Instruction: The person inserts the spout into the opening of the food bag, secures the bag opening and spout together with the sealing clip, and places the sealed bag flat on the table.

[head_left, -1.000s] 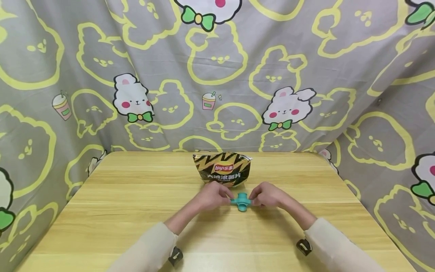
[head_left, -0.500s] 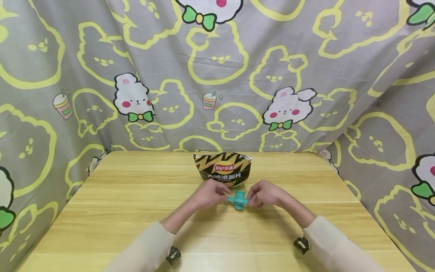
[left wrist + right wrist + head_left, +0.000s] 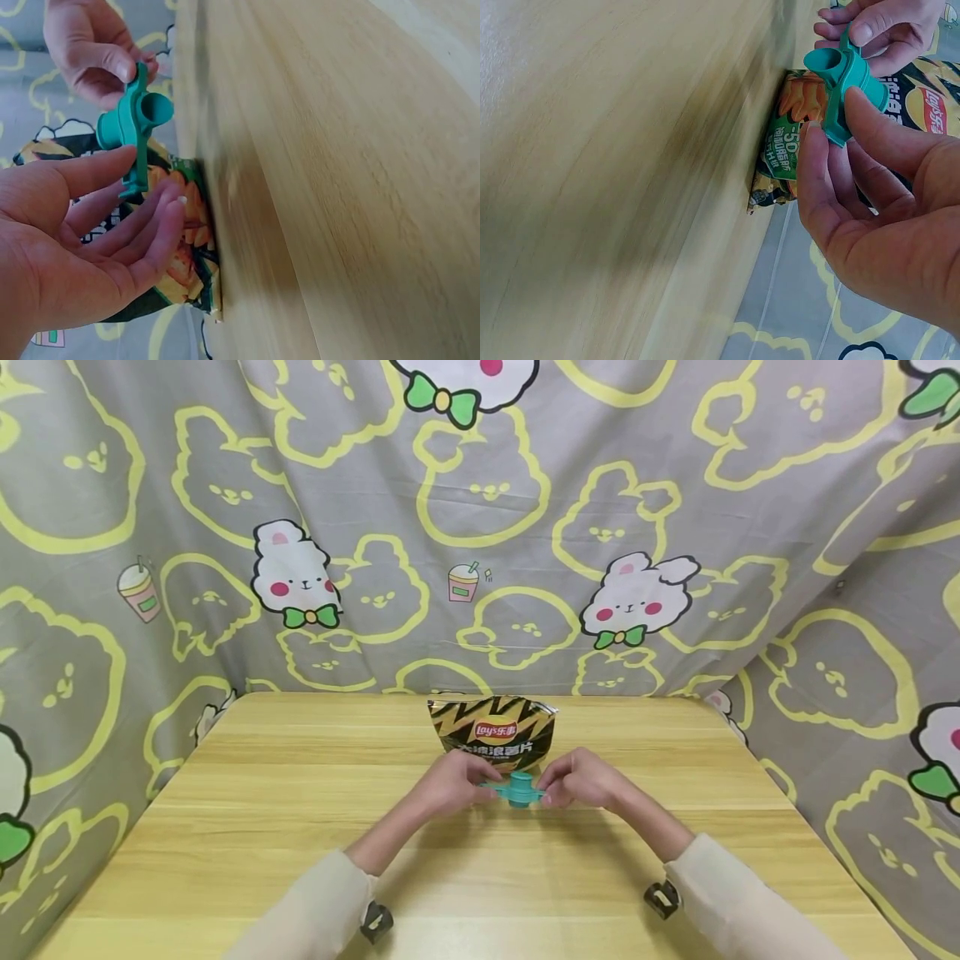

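Note:
A teal plastic bag clip with a round pouring spout (image 3: 521, 789) is held level between my two hands, in front of the chip bag. My left hand (image 3: 453, 783) pinches its left end with thumb and fingers. At the other end, my right hand (image 3: 585, 779) pinches the clip between thumb and fingertips. In the left wrist view the clip (image 3: 135, 135) shows its open tube and the wider round part opposite. Directly behind it stands the black and gold Lay's chip bag (image 3: 495, 729), its lower edge partly hidden by the hands and clip.
The light wooden table (image 3: 300, 827) stretches out around the hands. A grey curtain (image 3: 525, 510) with yellow outlines and white rabbits hangs behind its far edge and along both sides. A black band (image 3: 377, 922) is worn on each forearm.
Both hands have carried the clip a little left and away from me, closer to the chip bag. The clip has tilted so its spout stands more upright. The bag has stayed put.

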Demonstrator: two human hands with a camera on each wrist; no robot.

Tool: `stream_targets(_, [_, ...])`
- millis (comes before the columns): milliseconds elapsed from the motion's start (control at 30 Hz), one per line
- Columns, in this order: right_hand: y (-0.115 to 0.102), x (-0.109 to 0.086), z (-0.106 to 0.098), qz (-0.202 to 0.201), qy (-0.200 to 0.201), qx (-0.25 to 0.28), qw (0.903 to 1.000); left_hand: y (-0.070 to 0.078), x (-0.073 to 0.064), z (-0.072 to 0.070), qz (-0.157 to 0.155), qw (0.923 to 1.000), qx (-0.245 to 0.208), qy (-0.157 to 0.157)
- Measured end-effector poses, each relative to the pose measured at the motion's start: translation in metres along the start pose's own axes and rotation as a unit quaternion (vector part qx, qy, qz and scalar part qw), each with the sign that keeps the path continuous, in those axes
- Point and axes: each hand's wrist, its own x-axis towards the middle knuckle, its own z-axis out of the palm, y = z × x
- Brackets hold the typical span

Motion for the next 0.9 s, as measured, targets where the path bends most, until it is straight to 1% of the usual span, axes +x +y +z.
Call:
stream_targets(167, [0.001, 0.001, -0.001, -0.002, 0.0, 0.005, 1.0, 0.0, -0.003, -0.004, -0.012, 0.9999, 0.003, 0.003])
stream_targets(400, [0.0, 0.002, 0.0, -0.001, 0.005, 0.013, 0.9999, -0.002, -0.005, -0.007, -0.017, 0.9997, 0.006, 0.015])
stream_targets(533, [-0.002, 0.001, 0.002, 0.002, 0.013, 0.014, 0.9998, -0.003, -0.006, -0.007, -0.018, 0.9996, 0.0, 0.021])
stream_targets(700, [-0.006, -0.001, 0.005, 0.004, 0.029, 0.005, 0.9995, -0.002, -0.009, -0.008, -0.009, 0.9992, -0.013, 0.036])
stream_targets(800, [-0.009, -0.001, 0.006, -0.002, 0.039, -0.003, 0.9992, -0.001, -0.01, -0.009, -0.002, 0.9984, -0.02, 0.052])
stream_targets(900, [-0.011, -0.001, 0.007, -0.006, 0.043, -0.012, 0.999, 0.0, -0.011, -0.01, 0.004, 0.9975, -0.017, 0.068])
